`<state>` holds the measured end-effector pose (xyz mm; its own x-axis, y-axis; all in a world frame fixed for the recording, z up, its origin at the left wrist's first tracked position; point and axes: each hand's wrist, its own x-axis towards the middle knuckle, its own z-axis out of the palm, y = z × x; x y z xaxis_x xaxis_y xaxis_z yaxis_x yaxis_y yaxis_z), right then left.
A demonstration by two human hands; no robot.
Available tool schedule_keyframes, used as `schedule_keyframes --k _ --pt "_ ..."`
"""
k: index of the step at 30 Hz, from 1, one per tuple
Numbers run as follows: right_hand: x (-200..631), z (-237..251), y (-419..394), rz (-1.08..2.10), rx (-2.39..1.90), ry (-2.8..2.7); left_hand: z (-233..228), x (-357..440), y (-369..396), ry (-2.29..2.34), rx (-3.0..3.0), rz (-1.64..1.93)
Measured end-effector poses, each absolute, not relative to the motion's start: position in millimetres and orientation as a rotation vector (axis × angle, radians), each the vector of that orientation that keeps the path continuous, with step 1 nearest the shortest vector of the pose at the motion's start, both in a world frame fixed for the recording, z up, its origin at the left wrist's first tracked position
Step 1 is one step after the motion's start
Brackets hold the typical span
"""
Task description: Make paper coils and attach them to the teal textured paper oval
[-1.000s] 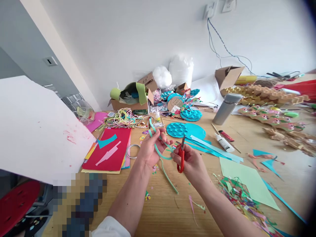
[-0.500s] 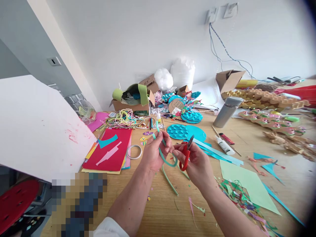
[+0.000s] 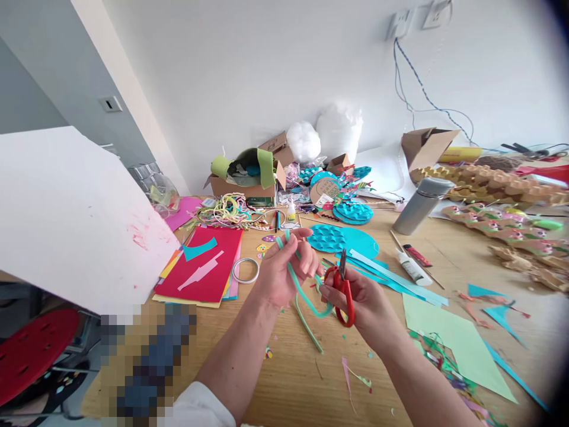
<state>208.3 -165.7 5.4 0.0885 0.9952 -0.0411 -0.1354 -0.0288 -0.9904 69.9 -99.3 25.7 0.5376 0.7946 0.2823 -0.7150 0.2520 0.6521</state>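
Left hand (image 3: 284,267): fingers curled, thumb pinching a mint strand (image 3: 306,300). Right hand (image 3: 365,298): gripping red scissors (image 3: 349,303), blades upward.

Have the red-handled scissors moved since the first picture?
Yes. Judged against the pale green sheet on the table, the red-handled scissors have shifted right, closer to it, and slightly toward the wearer.

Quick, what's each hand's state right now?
Left hand: closed, holding the green strand.
Right hand: closed around the red scissors, strand at its fingertips.
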Motion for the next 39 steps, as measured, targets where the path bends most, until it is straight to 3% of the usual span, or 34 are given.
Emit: schedule_keyframes --k 11,18,25,39 --pt "221 5 -167 1.328 -1.176 -1.283 23 62 -98 0.093 0.906 0.807" --pt "240 27 -156 0.860 -1.123 -1.258 22 60 -102 0.148 0.976 0.572" --pt "227 57 -144 0.831 -1.099 -1.555 18 58 -104 0.185 1.014 0.342" --pt "228 62 -134 0.819 -1.089 -1.720 12 63 -98 0.173 0.909 0.247"
